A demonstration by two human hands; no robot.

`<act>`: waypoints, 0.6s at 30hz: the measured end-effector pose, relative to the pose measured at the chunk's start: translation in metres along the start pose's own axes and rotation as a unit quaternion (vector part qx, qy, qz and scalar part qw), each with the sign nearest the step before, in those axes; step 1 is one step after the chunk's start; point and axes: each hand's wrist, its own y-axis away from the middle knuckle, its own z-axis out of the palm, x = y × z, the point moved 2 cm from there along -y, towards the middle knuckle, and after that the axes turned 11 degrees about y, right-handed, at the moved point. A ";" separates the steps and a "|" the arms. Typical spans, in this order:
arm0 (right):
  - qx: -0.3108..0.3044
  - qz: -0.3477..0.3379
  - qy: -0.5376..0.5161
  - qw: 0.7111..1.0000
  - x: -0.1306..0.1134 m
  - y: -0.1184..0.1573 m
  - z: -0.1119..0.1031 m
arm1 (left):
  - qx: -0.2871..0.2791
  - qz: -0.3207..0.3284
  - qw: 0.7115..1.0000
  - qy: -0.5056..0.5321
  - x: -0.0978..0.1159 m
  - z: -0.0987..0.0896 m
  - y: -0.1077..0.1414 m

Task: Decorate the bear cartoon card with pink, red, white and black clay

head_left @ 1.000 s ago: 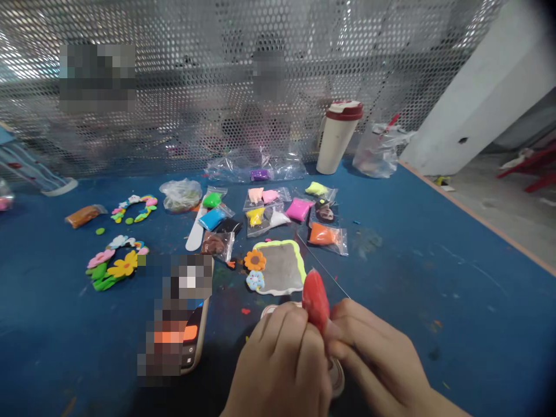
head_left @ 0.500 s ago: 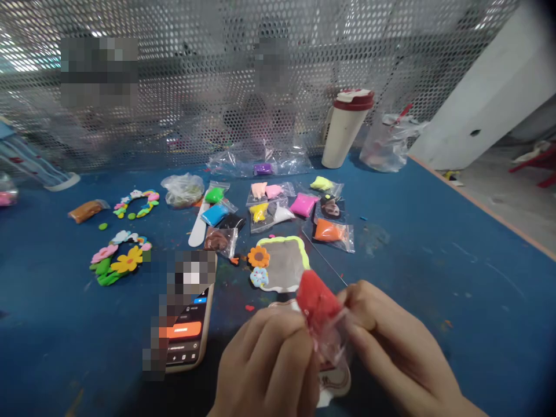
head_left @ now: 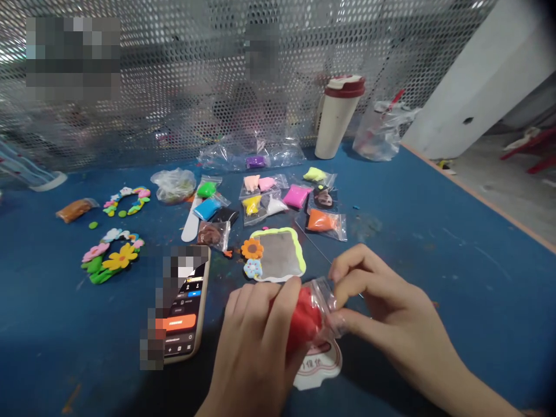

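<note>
A clear bag of red modelling clay [head_left: 307,315] is held between both hands, near the table's front. My left hand [head_left: 256,330] wraps its fingers over the clay-filled end. At the bag's clear plastic edge, my right hand [head_left: 373,295] pinches with thumb and fingertips. Beneath the bag, partly hidden, lies a white card [head_left: 319,368] with a scalloped edge and printed characters. Just beyond the hands is a small mirror [head_left: 278,255] framed in yellow-green and white clay, with an orange flower [head_left: 252,249] and a light blue flower [head_left: 253,269] on its left side.
Several clay bags, including an orange one [head_left: 322,220], lie beyond the mirror. A phone [head_left: 191,313] and two flowered clay rings, the nearer one [head_left: 93,267] larger, are at left. A tall cup [head_left: 337,119] and a plastic bag [head_left: 377,136] stand by the mesh panel [head_left: 174,104].
The red clay bag has come down lower and turned, its clear edge now pointing right. My left hand has moved over the clay, and my right fingers have shifted along the edge. The view shifted slightly.
</note>
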 end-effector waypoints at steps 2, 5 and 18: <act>-0.015 -0.018 0.001 1.000 -0.002 0.001 0.001 | -0.006 0.014 1.000 -0.027 0.002 -0.001 0.000; -0.006 -0.048 0.028 0.998 -0.006 0.002 0.001 | -0.007 0.030 0.998 -0.060 0.004 -0.002 0.000; 0.062 -0.145 0.216 0.963 -0.010 0.008 0.001 | 0.001 0.035 0.998 -0.047 0.005 -0.002 -0.001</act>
